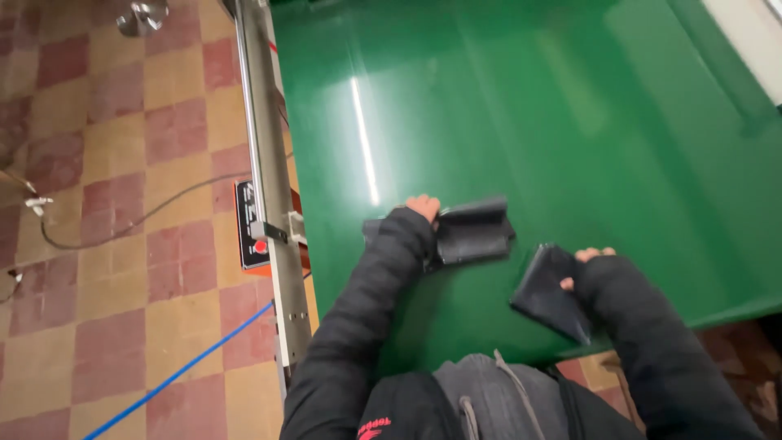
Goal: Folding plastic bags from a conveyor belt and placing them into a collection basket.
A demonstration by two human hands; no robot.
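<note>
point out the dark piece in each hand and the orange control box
left dark piece [476, 232], head view, middle of the folded fabric
right dark piece [547, 293], head view, centre of its flat face
orange control box [250, 226], head view, its black front panel

green table [570, 122] w/ 2 dark folded cloths [472, 232] on it

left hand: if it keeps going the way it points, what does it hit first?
The left hand points up the green table and already touches the dark folded piece. Beyond that, probably only bare tabletop; depth is unclear.
</note>
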